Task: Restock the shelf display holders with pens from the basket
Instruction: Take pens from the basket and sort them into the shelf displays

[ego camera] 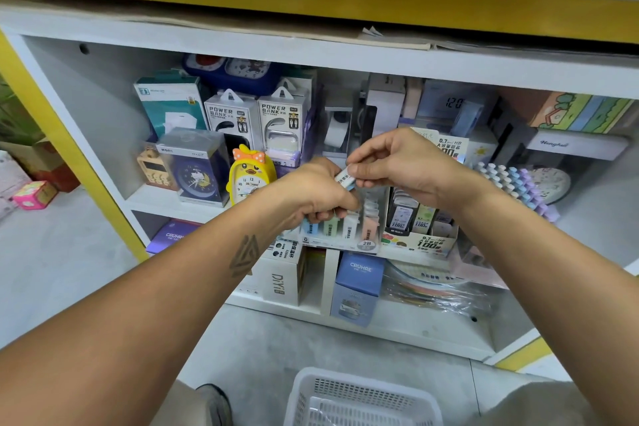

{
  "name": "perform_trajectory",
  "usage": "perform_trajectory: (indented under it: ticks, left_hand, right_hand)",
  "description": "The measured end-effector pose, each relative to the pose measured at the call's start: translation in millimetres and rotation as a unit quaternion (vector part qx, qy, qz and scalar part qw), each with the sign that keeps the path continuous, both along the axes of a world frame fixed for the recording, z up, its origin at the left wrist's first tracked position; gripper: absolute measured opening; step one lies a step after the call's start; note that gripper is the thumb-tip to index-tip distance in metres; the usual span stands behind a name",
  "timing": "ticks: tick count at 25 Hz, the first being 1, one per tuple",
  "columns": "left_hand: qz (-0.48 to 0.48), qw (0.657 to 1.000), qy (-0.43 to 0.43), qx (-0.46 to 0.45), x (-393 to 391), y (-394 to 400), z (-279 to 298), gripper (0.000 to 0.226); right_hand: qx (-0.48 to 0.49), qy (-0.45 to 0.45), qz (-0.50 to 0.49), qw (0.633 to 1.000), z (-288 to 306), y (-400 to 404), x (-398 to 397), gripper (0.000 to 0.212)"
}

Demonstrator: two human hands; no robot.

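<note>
Above the "2B" display holder (349, 230), right hand (397, 166) fingers pinch a small labelled pack (344, 179); left hand (311, 195) fingers curl around pastel packs (328, 218) beside the "0.7 HB 100" box (420, 244)

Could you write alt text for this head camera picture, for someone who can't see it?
Two bare hands meet at a white shop shelf: the right hand pinches a small white labelled pack, while the left hand grips more pastel packs above a clear display holder. A yellow chick-shaped clock stands left, and a white plastic basket sits on the floor below.
</note>
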State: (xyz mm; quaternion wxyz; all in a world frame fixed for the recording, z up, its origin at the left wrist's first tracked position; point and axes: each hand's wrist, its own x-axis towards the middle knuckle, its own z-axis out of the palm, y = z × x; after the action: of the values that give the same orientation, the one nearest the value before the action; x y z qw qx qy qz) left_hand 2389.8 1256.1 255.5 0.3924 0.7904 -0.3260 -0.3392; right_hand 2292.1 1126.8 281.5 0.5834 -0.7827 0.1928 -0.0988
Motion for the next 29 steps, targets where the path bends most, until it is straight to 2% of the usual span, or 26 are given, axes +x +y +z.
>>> perform_trajectory:
  ticks: [3, 6, 8, 11, 13, 17, 19, 22, 24, 25, 27, 28, 29]
  left_hand:
    - [-0.002, 1.0, -0.004, 0.017, 2.8, 0.2, 1.6, 0.024]
    - [0.038, 0.999, 0.018, 0.029, 13.1, 3.9, -0.9, 0.015]
    - [0.071, 0.995, 0.062, -0.012, 17.9, 5.7, -0.4, 0.013]
    - [0.069, 0.969, 0.199, -0.127, 16.9, 4.8, 3.9, 0.019]
    - [0.053, 0.963, 0.213, -0.157, 13.9, 4.6, 5.1, 0.027]
    - [0.102, 0.952, 0.212, -0.198, 15.7, 7.6, 8.0, 0.017]
    - [0.148, 0.932, 0.234, -0.235, 17.7, 7.8, 10.1, 0.021]
    - [0.172, 0.913, 0.262, -0.261, 18.1, 6.6, 13.5, 0.012]
    - [0.16, 0.926, 0.268, -0.212, 16.4, 6.1, 14.3, 0.009]
    - [0.153, 0.933, 0.272, -0.179, 15.7, 6.6, 13.9, 0.013]
    - [0.146, 0.939, 0.281, -0.134, 15.7, 8.6, 13.2, 0.016]
    - [0.143, 0.939, 0.287, -0.124, 15.5, 9.2, 13.6, 0.015]
    - [0.142, 0.938, 0.294, -0.119, 15.6, 10.0, 14.1, 0.014]
  right_hand:
    - [0.059, -0.027, -0.045, 0.997, 2.4, -7.8, -2.7, 0.02]
    - [0.027, -0.038, -0.071, 0.996, 5.1, -15.1, -5.5, 0.018]
    - [-0.003, -0.032, -0.057, 0.998, 4.4, -15.5, -6.1, 0.018]
    - [-0.009, -0.037, -0.002, 0.999, 2.8, -12.6, -4.8, 0.019]
    - [0.02, -0.053, 0.008, 0.998, 0.6, -10.9, -2.9, 0.019]
    - [0.103, -0.071, -0.025, 0.992, -2.9, -12.8, -2.3, 0.013]
    - [0.098, -0.052, 0.003, 0.994, -2.1, -14.0, -5.6, 0.017]
    - [0.082, -0.052, 0.024, 0.995, -1.9, -12.2, -6.8, 0.024]
    - [0.011, -0.077, -0.048, 0.996, 0.4, -16.7, -5.2, 0.016]
    - [-0.086, -0.069, -0.092, 0.99, 3.2, -22.1, -5.3, 0.016]
    - [-0.338, -0.013, -0.122, 0.933, 6.0, -34.3, -6.7, 0.017]
    - [-0.428, 0.011, -0.105, 0.898, 4.7, -38.6, -7.8, 0.017]
    - [-0.478, 0.024, -0.082, 0.874, 1.6, -40.9, -8.2, 0.015]
